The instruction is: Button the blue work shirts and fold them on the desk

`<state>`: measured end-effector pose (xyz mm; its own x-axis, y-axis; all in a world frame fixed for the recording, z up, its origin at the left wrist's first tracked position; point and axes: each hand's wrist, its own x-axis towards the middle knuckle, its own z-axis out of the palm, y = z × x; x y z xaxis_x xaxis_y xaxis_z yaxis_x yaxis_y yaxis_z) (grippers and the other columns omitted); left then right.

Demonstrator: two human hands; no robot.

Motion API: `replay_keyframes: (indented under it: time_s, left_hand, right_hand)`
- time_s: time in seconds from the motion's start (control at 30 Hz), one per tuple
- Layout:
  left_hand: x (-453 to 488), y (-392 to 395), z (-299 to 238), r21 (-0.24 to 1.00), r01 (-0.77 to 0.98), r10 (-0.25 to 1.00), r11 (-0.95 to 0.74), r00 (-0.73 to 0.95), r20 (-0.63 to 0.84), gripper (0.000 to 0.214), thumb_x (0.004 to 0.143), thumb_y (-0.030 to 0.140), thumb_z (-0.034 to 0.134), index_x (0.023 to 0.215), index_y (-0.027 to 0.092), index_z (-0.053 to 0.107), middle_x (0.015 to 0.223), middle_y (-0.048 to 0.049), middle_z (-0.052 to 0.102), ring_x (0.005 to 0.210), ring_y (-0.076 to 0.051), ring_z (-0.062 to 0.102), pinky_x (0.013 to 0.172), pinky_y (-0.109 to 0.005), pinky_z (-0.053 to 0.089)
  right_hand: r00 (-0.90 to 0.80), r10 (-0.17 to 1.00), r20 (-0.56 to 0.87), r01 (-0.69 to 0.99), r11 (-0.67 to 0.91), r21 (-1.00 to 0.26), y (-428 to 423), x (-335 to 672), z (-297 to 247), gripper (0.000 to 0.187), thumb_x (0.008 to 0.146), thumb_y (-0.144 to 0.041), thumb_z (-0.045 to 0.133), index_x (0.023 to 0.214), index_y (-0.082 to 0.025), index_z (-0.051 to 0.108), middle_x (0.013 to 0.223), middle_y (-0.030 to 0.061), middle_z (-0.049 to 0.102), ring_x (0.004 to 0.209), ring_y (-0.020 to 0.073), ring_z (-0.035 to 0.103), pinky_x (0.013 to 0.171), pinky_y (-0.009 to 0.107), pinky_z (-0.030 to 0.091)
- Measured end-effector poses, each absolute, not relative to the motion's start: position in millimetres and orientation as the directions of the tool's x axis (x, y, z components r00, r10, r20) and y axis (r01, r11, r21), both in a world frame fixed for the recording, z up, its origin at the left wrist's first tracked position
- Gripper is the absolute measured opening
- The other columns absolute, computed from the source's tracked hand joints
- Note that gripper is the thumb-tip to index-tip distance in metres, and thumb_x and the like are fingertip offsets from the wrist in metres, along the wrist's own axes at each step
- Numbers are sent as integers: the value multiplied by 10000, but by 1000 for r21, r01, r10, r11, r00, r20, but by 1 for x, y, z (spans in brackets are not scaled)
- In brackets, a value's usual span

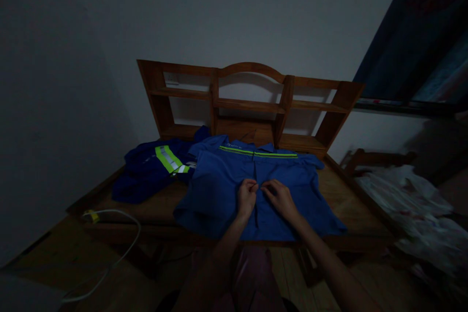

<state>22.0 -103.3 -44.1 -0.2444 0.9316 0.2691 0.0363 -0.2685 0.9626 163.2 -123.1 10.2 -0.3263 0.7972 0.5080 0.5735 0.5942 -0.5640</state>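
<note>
Dim room, head view looking down. Blue work shirt (219, 185) lies spread flat, front up, on the bare boards of a wooden bed (340, 190), collar toward the headboard and hem at the near edge. A yellow-green reflective stripe (256, 152) runs across its chest just below the collar. Left hand (246, 198) and right hand (280, 197) sit together at the centre front of the shirt, about mid-length. The fingers of both are curled and pinched on the fabric along the front opening, and the fingertips of the two hands nearly meet. Whether a button is between them is too dark and too small to tell. Both forearms come up from the bottom edge of the view. Left of the shirt, touching its sleeve, lies a darker blue garment (146, 173), crumpled, with a wide yellow-and-silver reflective band showing. The shelved headboard (248, 105) stands against a pale wall (234, 9). A white cable (124, 248) loops from the near left corner of the bed down to the floor. Well to the right, off the bed, lies a heap of white cloth (402, 195).
</note>
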Motion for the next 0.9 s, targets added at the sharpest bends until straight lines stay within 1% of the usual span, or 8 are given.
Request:
replay_keyframes:
  time_s: [0.2,0.3,0.47,0.7,0.8,0.9]
  left_hand:
    - [22,-106,-42,962,6,936,-271,-232,265,173,773,178,579,943,151,571,810,-54,658,751,-147,635,677,-233,476]
    - [22,-108,-37,965,-10,938,-261,-241,251,161,757,162,592,917,143,577,817,-62,655,761,-147,636,694,-237,484]
    - [24,-110,-33,973,37,933,-226,-280,227,151,715,141,627,861,140,591,806,-56,655,752,-142,635,700,-234,488]
    - [23,-107,-38,972,59,929,-229,-286,236,123,723,164,621,843,141,608,808,-57,661,756,-143,638,700,-231,490]
    - [23,-103,-42,970,34,926,-240,-291,239,116,724,167,620,836,139,607,813,-60,660,757,-146,638,694,-233,491]
    - [22,-101,-44,969,-12,929,-247,-286,234,124,722,149,614,845,137,603,811,-62,658,757,-147,637,696,-234,489]
  right_hand:
    - [-313,804,505,581,583,-568,-116,166,8,162,865,-271,531,965,-212,644,926,54,632,835,177,595,775,292,454]
    - [-276,821,499,588,555,-589,-114,167,5,158,845,-267,552,952,-206,650,917,54,635,810,174,595,749,290,457]
    - [-250,845,472,574,523,-630,-113,167,2,171,821,-281,558,933,-198,656,906,53,642,800,172,596,744,289,459]
    - [-241,827,507,546,548,-633,-117,165,-1,147,825,-269,552,924,-207,641,907,42,636,806,168,590,743,277,453]
    - [-237,825,513,533,551,-641,-119,165,0,145,830,-275,556,922,-206,644,903,42,636,803,168,589,737,274,449]
    - [-235,829,507,519,548,-656,-119,164,3,163,841,-319,556,899,-205,657,892,47,643,805,173,593,735,274,448]
